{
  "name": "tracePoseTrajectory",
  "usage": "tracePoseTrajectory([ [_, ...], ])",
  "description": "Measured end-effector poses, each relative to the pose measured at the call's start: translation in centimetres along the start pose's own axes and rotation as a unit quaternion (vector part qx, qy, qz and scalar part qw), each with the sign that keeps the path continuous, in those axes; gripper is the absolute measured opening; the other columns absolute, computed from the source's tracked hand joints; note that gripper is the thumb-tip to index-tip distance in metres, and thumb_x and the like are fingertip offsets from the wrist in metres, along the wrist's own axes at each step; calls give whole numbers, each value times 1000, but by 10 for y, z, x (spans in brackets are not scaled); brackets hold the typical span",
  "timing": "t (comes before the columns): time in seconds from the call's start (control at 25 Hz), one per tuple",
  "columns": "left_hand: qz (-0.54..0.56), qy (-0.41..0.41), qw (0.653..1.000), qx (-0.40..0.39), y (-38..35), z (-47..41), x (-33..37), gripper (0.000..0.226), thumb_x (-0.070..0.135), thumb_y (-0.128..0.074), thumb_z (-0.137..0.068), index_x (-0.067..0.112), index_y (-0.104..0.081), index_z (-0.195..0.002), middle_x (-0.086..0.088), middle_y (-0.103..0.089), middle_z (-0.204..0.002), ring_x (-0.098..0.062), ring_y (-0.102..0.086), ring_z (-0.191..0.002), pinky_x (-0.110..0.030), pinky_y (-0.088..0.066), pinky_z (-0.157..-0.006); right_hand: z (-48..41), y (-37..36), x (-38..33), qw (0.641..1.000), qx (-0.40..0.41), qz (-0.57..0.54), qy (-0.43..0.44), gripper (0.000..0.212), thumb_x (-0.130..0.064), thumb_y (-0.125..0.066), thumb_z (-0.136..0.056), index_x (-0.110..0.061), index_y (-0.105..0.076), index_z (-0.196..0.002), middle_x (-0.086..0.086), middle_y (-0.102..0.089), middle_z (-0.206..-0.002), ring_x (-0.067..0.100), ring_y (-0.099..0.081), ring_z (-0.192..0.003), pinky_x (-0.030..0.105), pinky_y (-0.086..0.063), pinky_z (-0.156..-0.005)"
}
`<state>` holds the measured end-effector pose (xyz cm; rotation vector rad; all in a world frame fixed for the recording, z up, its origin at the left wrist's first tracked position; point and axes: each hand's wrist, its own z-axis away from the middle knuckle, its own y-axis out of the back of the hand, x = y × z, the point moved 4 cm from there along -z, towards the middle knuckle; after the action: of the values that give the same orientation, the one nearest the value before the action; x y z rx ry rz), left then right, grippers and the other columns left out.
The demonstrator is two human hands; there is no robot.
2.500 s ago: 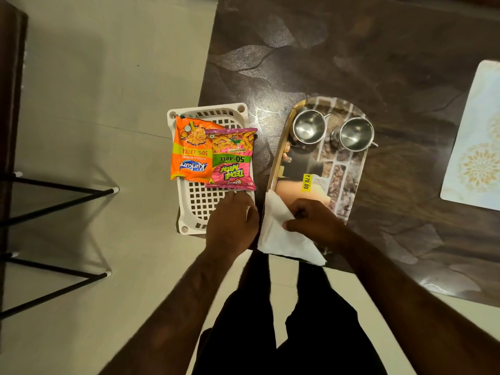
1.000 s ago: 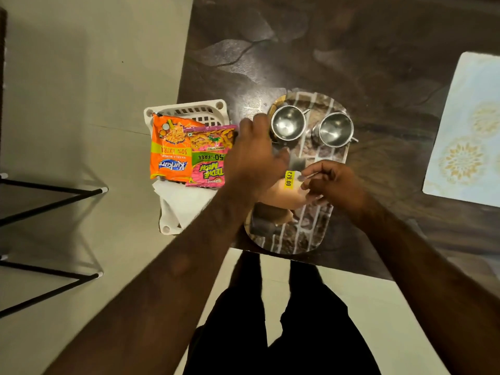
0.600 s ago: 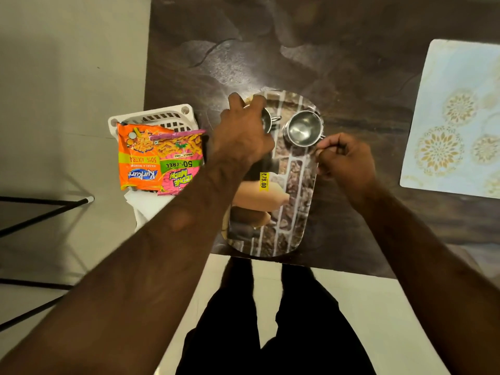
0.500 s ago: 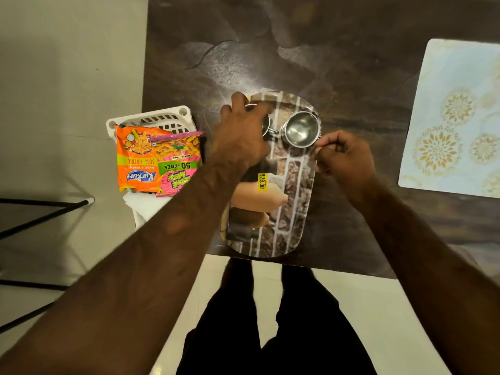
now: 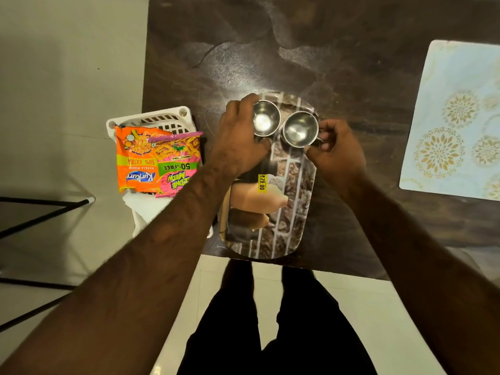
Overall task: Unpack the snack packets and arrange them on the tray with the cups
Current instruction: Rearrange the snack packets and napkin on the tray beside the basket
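- Left, at table edge: white basket (image 5: 151,119); orange packet (image 5: 135,158) and pink packet (image 5: 177,166) laid on top, apparently sealed, not yet on tray (image 5: 284,212).
- Left hand (image 5: 238,142): curled round left cup (image 5: 265,119) at tray's far end.
- Right cup (image 5: 299,129): just beside left cup, handle pinched by right hand (image 5: 338,155).
- Step judged: cups being positioned. Best kept upright and close together at far end, near part left free for packets.
- Right: placemat (image 5: 454,117), not involved.

Dim overhead light, glare inside the steel cups (image 5: 266,121), wide-angle edge distortion.
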<state>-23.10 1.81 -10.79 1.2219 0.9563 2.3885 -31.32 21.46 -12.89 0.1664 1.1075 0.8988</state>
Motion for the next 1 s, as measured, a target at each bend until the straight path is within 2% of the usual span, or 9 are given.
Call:
tracePoseTrajectory([
  [0.04,5,4,1000,2,-2,0,-1,81,18,-76,-75,18,-40,-148,-14,-44,-140,-34,-47,-128,-43,-42,-108,1,-1,0,1000,6,9,2,45,-24,-82,-84,-26,-61,-124,-19,-60,-83,-6,-59,-71,12,-47,-68],
  [0.16,12,7,1000,10,-2,-2,0,81,14,-74,-74,21,-41,-147,-13,-45,-140,-34,-50,-125,-47,-45,-105,5,-5,0,1000,12,20,4,60,-34,-82,-85,-29,-55,-138,-16,-64,-75,-10,-63,-69,12,-43,-62],
  [0.28,22,3,1000,8,-1,-3,-1,80,15,-74,-73,20,-42,-147,-13,-45,-139,-33,-52,-124,-46,-46,-105,6,-12,-5,999,30,5,11,70,-37,-82,-85,-30,-50,-147,-17,-65,-67,-21,-62,-65,0,-40,-56],
  [0.4,29,5,1000,7,0,-4,-2,79,15,-75,-74,21,-43,-146,-12,-45,-138,-32,-51,-125,-45,-46,-104,4,-16,-10,999,45,-9,13,69,-43,-83,-83,-31,-53,-144,-26,-66,-63,-23,-61,-66,-4,-40,-58],
  [0.48,36,7,999,10,0,-4,-2,78,15,-75,-73,22,-43,-145,-11,-45,-137,-31,-50,-125,-45,-46,-104,3,-17,-11,998,53,-19,10,68,-46,-83,-81,-31,-54,-141,-25,-67,-70,-21,-63,-68,-6,-40,-61],
  [0.64,49,2,999,10,2,-5,-1,76,19,-74,-72,22,-46,-143,-11,-46,-135,-30,-51,-123,-43,-46,-104,0,-19,-11,998,67,-18,-8,70,-49,-84,-78,-30,-53,-138,-12,-76,-99,-2,-71,-87,-1,-41,-65],
  [0.72,51,5,999,9,4,-6,0,76,18,-74,-72,24,-45,-142,-10,-46,-134,-29,-53,-121,-42,-48,-102,-1,-18,-11,997,69,-24,-10,70,-49,-86,-77,-29,-53,-136,-15,-74,-101,4,-73,-94,9,-48,-72],
  [0.84,55,8,998,11,5,-5,1,76,14,-74,-74,26,-44,-142,-7,-45,-134,-26,-56,-116,-36,-50,-96,-2,-18,-11,998,55,-28,-20,70,-49,-88,-75,-32,-52,-132,-17,-72,-95,-1,-72,-87,14,-51,-70],
  [1.0,57,6,998,8,5,-6,1,76,14,-74,-74,26,-44,-143,-8,-44,-134,-24,-56,-113,-30,-48,-93,-3,-18,-10,998,46,-23,-31,66,-50,-87,-73,-41,-49,-126,-19,-71,-90,-13,-65,-73,2,-46,-57],
])
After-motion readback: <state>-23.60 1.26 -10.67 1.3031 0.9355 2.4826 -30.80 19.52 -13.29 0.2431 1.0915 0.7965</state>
